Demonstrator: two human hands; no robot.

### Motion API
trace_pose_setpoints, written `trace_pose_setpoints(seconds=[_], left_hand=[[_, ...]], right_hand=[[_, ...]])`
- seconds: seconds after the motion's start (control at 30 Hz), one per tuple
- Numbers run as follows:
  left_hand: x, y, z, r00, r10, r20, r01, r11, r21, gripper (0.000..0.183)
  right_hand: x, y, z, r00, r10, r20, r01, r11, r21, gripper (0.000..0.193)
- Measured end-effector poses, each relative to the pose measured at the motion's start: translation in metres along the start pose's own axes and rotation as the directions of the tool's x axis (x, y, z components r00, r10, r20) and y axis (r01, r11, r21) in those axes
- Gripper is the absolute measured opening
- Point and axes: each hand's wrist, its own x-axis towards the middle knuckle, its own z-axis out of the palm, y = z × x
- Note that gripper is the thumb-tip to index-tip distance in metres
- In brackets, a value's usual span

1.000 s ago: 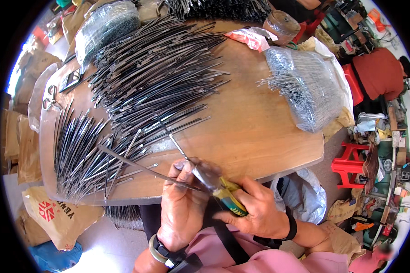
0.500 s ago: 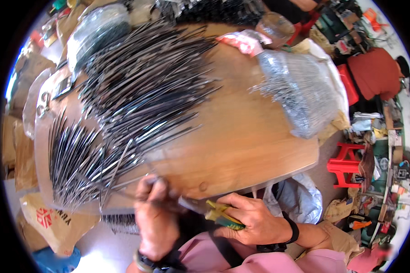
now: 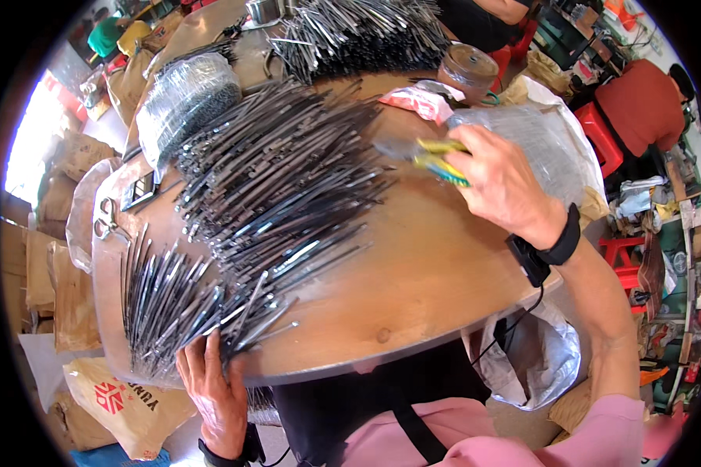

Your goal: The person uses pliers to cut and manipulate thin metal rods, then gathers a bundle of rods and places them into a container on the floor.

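Pliers (image 3: 438,166) | right hand (image 3: 497,177) grip clasped round them | left hand (image 3: 216,389) at dark strips (image 3: 162,305), cannot tell its grip

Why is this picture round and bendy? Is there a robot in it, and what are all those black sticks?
There's no robot here! Those are a person's own bare hands. The picture comes from a camera worn on the person's head, looking down. Its very wide fisheye lens bends straight edges, so everything looks curved.

On the wooden table lies a big heap of thin dark strips, with a smaller heap nearer the person. Scissors lie by the left edge.

The right hand holds a pliers-like tool with yellow and green handles. The left hand is at the near edge of the smaller heap; I can't tell whether its fingers grip a strip.
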Motion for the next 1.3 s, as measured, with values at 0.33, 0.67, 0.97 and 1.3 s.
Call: trace_pose_setpoints(seconds=[0.33, 0.67, 0.97, 1.3], left_hand=[[0.113, 0.050, 0.001, 0.999, -0.037, -0.027, 0.007, 0.700, -0.714, 0.013], [0.207, 0.083, 0.058, 0.922, 0.348, -0.167, -0.359, 0.932, -0.041, 0.012], [0.067, 0.085, -0.006, 0.737, -0.396, 0.548, 0.563, -0.089, -0.821, 0.011], [-0.008, 0.130, 0.024, 0.643, 0.152, 0.751, 0.679, -0.567, -0.466, 0.014]], right_hand=[[-0.007, -0.040, -0.037, 0.973, 0.109, -0.203, -0.118, 0.992, -0.037, 0.024], [-0.086, -0.039, -0.091, 0.862, 0.413, -0.294, -0.444, 0.895, -0.042, 0.016], [-0.139, -0.078, -0.054, 0.556, 0.826, 0.093, -0.210, 0.032, 0.977, 0.021], [-0.125, -0.095, -0.055, 0.724, 0.676, 0.137, -0.229, 0.048, 0.972, 0.018]])
